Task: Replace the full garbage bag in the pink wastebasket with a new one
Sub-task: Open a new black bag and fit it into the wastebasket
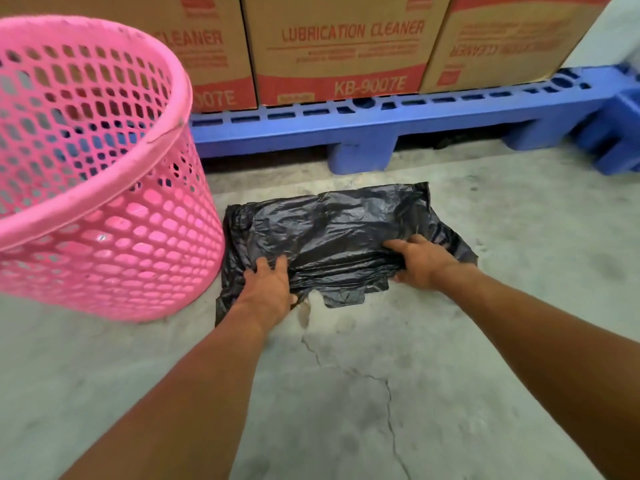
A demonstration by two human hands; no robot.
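Observation:
A pink mesh wastebasket (104, 216) stands on the concrete floor at the left, with no bag visible inside it. Just to its right a black garbage bag (332, 230) lies flat and crumpled on the floor. My left hand (266, 289) grips the bag's near left edge, fingers curled over the plastic. My right hand (422, 261) pinches the near right edge, thumb under and fingers on top. Both hands are low, at floor level.
A blue plastic pallet (381, 123) runs along the back, carrying cardboard boxes (343, 46) marked "Lubrication Cleaner". The grey concrete floor (346, 393) has a crack running toward me from the bag.

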